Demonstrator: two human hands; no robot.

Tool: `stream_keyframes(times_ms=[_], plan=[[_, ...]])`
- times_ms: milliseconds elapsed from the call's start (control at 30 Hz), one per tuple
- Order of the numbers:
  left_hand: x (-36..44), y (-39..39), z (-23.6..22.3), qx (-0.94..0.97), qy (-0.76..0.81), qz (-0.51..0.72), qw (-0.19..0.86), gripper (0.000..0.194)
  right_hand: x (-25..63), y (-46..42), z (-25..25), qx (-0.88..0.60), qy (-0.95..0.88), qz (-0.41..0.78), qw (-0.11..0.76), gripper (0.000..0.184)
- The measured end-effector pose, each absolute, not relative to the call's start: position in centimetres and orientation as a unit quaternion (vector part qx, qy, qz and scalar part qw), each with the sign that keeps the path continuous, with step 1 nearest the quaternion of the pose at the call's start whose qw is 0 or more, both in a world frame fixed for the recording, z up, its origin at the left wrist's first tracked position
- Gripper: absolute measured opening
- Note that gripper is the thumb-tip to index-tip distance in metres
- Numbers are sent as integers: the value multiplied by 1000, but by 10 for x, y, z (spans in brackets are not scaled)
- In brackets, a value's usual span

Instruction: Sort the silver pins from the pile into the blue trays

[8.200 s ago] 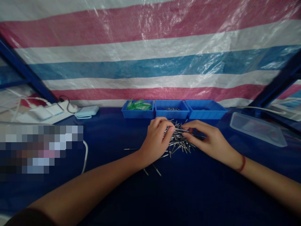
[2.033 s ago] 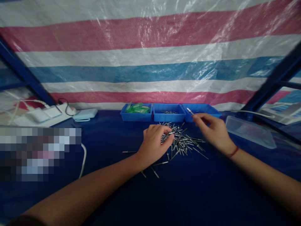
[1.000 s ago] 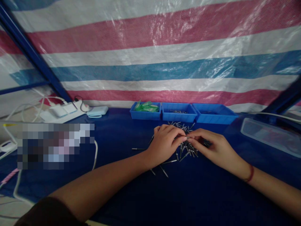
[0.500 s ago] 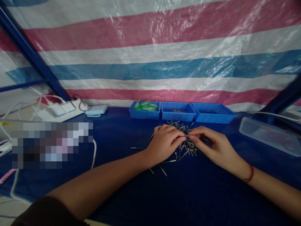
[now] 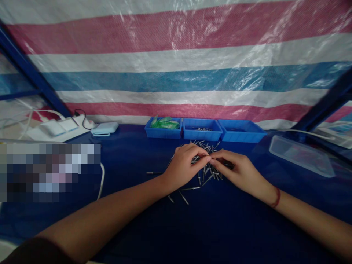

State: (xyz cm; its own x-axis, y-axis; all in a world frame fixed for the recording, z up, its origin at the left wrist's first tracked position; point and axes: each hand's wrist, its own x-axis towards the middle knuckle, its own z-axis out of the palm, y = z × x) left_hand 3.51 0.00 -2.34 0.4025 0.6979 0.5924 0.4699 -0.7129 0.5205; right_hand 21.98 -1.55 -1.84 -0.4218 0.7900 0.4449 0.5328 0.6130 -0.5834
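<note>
A pile of silver pop rivets (image 5: 211, 172) lies on the blue tabletop, with several loose ones around its near edge. Over the pile, my left hand (image 5: 187, 161) is closed in a pinch, thumb against forefinger. My right hand (image 5: 240, 168) pinches from the other side, so the fingertips of both hands meet. Between them is a thin rivet, now mostly covered by the fingers. Part of the pile is hidden behind my hands.
Behind the pile stand three blue bins: one with green plastic bags (image 5: 165, 123), one with rivets (image 5: 202, 135), one with few pieces (image 5: 242, 136). A clear plastic lid (image 5: 301, 156) lies right. At left are a power strip (image 5: 59, 128), a light-blue case (image 5: 104, 128) and a white cable (image 5: 102, 179).
The view has swung slightly right, so the scene sits further left. My fingertips have drawn together over the rivet that showed between them before.
</note>
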Motion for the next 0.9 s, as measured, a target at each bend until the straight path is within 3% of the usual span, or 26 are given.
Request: stream_keyframes(times_ms=[567, 900], plan=[[36, -1, -22, 825, 349, 419, 148, 10, 220, -16, -18, -387, -833, 137, 371, 15], [35, 0, -23, 827, 386, 392, 119, 11, 220, -19, -14, -409, -785, 99, 455, 9]])
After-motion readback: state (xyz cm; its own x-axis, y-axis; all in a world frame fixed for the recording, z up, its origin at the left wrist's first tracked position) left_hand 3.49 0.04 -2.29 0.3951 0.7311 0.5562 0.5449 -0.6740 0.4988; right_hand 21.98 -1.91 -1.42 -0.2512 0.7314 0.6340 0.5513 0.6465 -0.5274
